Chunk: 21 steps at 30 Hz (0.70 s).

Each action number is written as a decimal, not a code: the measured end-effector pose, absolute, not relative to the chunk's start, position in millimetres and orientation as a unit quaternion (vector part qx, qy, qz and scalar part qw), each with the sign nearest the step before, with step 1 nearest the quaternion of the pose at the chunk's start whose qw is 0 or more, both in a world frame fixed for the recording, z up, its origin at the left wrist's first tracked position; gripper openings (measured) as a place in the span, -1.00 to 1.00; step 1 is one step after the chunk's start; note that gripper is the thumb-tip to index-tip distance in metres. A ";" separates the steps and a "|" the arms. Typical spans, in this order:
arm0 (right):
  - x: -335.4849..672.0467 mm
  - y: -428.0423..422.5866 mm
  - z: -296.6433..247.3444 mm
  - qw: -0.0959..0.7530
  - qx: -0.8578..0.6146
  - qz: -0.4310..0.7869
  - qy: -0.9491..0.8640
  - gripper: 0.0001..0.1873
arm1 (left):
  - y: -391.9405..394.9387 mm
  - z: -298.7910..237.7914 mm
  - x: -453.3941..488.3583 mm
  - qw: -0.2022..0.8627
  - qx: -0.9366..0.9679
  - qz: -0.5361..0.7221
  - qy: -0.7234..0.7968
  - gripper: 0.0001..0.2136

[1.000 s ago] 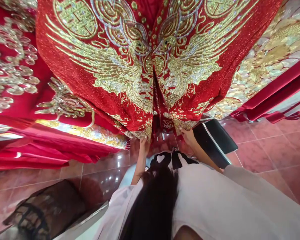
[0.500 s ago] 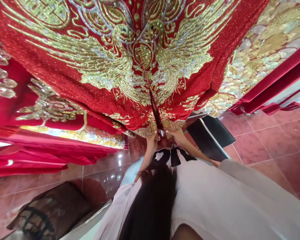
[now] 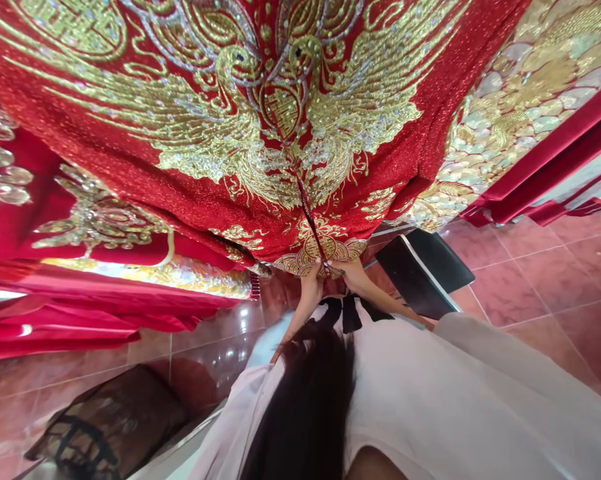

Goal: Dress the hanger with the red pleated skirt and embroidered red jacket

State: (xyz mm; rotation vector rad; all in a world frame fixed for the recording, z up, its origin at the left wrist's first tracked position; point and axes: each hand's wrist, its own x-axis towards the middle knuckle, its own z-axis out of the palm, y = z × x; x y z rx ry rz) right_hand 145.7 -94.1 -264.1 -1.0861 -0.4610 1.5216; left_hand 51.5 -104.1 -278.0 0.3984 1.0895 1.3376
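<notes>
A red sequinned jacket (image 3: 220, 200) with gold phoenix embroidery hangs in front of me, its front slit running down the middle. At the bottom of that slit my left hand (image 3: 311, 277) pinches the left hem edge, thumb on top. My right hand (image 3: 349, 272) grips the right hem edge in the same way. Both hands are closed and close together, and the two edges almost meet between them. My fingers beneath the fabric are hidden. A round gold medallion pattern (image 3: 320, 248) lies just above my thumbs.
Red garments with crystal trim (image 3: 105, 213) hang at the left, and a gold scale-patterned garment (image 3: 510, 127) at the right. A black seat (image 3: 425, 270) stands on the tiled floor (image 3: 535, 267) at right. A brown bag (image 3: 115, 420) rests at lower left.
My hands have drawn the two hem edges together, and the gap in the slit has narrowed. The pale sliver seen between the edges earlier no longer shows. The view has shifted slightly.
</notes>
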 end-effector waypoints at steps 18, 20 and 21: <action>135.4 -86.7 -268.3 0.562 -0.518 0.627 -0.150 -0.56 | -110.1 -281.0 56.1 0.557 0.195 0.637 0.496 -0.50; 135.9 -85.1 -269.1 0.544 -0.520 0.641 -0.151 -0.60 | -109.2 -283.7 55.9 0.566 0.191 0.626 0.501 -0.52; 137.0 -84.9 -269.5 0.533 -0.521 0.650 -0.152 -0.62 | -108.5 -285.0 55.3 0.577 0.189 0.615 0.503 -0.52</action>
